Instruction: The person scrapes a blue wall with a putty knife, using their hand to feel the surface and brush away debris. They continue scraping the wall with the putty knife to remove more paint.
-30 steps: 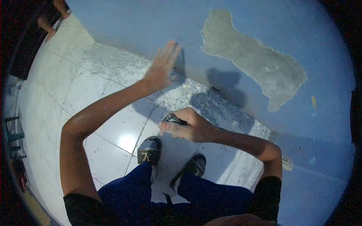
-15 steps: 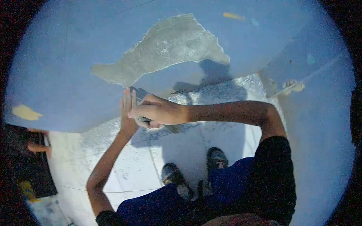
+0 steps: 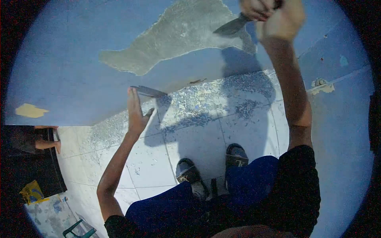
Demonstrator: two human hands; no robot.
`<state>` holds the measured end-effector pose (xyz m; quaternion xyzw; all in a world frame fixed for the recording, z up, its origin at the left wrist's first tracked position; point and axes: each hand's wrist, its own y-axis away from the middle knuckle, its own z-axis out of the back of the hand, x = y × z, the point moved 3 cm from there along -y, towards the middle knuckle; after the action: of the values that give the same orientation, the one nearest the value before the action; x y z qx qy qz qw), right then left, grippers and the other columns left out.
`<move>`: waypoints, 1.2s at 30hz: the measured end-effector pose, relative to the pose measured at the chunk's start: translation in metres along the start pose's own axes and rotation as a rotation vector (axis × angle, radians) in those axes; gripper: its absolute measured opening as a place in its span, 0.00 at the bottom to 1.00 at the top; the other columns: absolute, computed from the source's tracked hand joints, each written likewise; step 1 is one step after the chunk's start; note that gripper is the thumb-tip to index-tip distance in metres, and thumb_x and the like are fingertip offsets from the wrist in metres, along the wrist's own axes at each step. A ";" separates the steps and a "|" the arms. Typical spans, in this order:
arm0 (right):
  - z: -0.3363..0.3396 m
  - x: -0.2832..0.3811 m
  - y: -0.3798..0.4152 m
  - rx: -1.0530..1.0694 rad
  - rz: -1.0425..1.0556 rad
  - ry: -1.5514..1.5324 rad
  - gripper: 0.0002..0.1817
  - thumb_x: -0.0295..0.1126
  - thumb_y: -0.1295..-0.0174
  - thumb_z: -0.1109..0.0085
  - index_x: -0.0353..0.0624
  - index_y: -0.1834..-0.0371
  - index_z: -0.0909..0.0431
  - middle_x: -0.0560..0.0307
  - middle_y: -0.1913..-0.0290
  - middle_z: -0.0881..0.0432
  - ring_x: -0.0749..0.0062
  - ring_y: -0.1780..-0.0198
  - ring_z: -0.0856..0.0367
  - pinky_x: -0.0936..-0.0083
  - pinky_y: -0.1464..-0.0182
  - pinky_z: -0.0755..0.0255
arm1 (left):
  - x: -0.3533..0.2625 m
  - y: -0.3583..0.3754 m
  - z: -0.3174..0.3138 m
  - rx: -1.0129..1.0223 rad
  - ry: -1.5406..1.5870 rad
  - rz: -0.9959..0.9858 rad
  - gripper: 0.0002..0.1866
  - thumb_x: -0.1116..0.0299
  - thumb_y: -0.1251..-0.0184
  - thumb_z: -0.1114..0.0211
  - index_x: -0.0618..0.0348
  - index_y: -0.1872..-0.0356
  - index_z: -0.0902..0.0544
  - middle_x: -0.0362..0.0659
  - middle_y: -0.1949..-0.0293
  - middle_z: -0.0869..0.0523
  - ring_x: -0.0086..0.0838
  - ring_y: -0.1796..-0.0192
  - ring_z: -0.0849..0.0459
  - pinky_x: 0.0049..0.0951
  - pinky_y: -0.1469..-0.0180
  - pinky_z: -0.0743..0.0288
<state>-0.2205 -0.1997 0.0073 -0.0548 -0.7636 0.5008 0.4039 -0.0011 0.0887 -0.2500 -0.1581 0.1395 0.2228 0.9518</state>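
Observation:
My right hand (image 3: 281, 23), slightly blurred at the top of the view, is wrapped round the handle of a scraper (image 3: 230, 27). The scraper's dark, flat blade points left, over the right end of a bare grey patch (image 3: 178, 37) in the blue painted wall (image 3: 91, 27). Lower down on the left, my left hand (image 3: 137, 113) is held with straight fingers at the wall, thumb apart, and grips nothing. Whether its palm presses on the wall is hard to see.
Paint flakes (image 3: 206, 99) lie along the foot of the wall on white floor tiles (image 3: 154, 168). At the left stands another person (image 3: 29, 158) in dark clothes, near a yellow item (image 3: 31, 192) and a dark green frame-like object (image 3: 79, 229). My shoes (image 3: 188, 170) are below.
My right hand has moved up and right with the scraper, away from my left hand, to the grey patch's right end. My left hand stays near the same spot, thumb now visible.

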 end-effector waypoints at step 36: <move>0.085 -0.088 0.108 -0.235 -0.025 -0.125 0.20 0.41 0.40 0.53 0.49 0.89 0.38 0.65 0.88 0.41 0.75 0.85 0.49 0.72 0.78 0.52 | -0.022 0.074 -0.017 0.454 0.426 0.226 0.19 0.78 0.37 0.41 0.60 0.44 0.27 0.50 0.44 0.23 0.38 0.48 0.19 0.34 0.47 0.26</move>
<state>-0.2535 -0.2503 -0.1445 -0.0605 -0.8413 0.4054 0.3525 -0.0582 0.1376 -0.2757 0.0315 0.3983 0.2519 0.8814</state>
